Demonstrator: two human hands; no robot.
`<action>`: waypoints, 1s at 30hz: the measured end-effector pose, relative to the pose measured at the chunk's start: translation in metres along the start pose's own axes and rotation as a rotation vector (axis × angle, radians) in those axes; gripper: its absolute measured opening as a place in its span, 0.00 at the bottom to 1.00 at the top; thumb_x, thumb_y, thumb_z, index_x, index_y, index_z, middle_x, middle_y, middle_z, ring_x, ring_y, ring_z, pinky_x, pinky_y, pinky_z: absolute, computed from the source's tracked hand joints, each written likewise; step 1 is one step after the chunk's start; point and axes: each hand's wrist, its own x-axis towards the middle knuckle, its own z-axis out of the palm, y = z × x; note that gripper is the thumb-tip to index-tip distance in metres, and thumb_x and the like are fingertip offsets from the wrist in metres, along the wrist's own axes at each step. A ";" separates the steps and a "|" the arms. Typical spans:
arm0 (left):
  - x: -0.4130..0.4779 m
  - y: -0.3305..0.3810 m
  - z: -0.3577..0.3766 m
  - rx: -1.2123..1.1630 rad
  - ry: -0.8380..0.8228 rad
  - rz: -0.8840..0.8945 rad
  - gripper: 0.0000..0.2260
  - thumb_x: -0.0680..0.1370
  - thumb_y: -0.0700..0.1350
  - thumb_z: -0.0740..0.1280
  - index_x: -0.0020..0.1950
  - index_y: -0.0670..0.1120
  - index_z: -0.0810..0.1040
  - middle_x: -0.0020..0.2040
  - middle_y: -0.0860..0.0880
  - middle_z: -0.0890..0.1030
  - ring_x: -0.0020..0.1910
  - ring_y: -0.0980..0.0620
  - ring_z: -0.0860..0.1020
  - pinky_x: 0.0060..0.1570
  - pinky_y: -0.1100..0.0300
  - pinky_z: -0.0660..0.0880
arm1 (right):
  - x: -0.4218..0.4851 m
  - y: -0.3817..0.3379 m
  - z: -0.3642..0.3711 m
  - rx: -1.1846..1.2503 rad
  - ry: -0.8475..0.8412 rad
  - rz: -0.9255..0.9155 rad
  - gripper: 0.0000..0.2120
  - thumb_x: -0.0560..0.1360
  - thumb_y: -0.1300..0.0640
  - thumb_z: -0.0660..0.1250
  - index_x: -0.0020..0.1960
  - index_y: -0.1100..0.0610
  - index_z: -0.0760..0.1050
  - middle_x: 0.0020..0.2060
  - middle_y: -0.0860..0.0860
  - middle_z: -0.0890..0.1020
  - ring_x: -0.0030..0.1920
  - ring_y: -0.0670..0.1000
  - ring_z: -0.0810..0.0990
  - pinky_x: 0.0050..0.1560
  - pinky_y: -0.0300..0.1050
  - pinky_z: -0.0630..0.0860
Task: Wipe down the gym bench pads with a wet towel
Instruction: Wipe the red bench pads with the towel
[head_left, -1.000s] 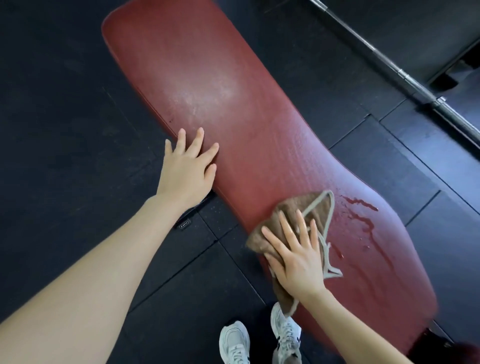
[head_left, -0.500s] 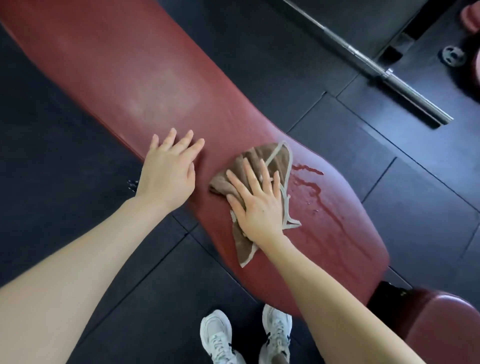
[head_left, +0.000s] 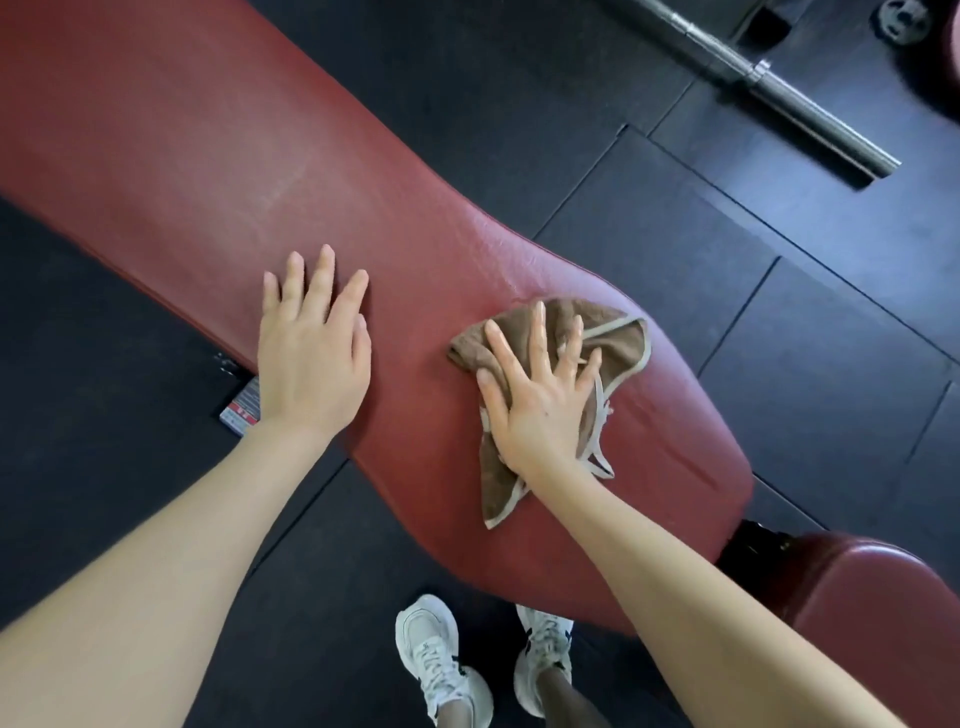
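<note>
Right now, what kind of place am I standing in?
Most likely a gym: there is a long red vinyl-padded bench, a steel barbell lying on the ground, and black rubber floor tiles.

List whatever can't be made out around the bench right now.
Head view only.
Long pad: far end cut off by top and left edges.
Towel: middle hidden under the right hand.
Label below the pad: print too small, partly behind the left hand.
Barbell: cut off by the top edge.

towel (head_left: 621, 332) partly under right hand (head_left: 540, 410), back pad (head_left: 208, 156) cut off left
</note>
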 end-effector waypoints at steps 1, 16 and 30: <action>0.004 0.005 0.003 0.020 0.009 -0.017 0.20 0.79 0.45 0.53 0.70 0.41 0.68 0.72 0.37 0.65 0.71 0.34 0.61 0.70 0.38 0.54 | 0.014 -0.001 0.000 -0.006 -0.001 -0.043 0.21 0.80 0.41 0.51 0.71 0.42 0.67 0.75 0.55 0.63 0.74 0.68 0.54 0.70 0.70 0.49; 0.010 0.024 0.031 0.100 0.100 -0.120 0.20 0.81 0.46 0.51 0.72 0.45 0.63 0.74 0.39 0.62 0.73 0.35 0.57 0.71 0.35 0.49 | 0.048 0.009 -0.014 -0.014 -0.007 0.377 0.25 0.77 0.43 0.48 0.72 0.46 0.66 0.75 0.55 0.61 0.74 0.66 0.55 0.67 0.72 0.53; 0.012 0.019 0.036 0.127 0.129 -0.113 0.20 0.80 0.46 0.53 0.72 0.45 0.64 0.73 0.40 0.63 0.73 0.36 0.58 0.71 0.35 0.49 | 0.035 0.075 -0.021 -0.077 -0.055 -0.110 0.20 0.79 0.47 0.55 0.69 0.51 0.70 0.73 0.54 0.66 0.73 0.65 0.59 0.68 0.71 0.54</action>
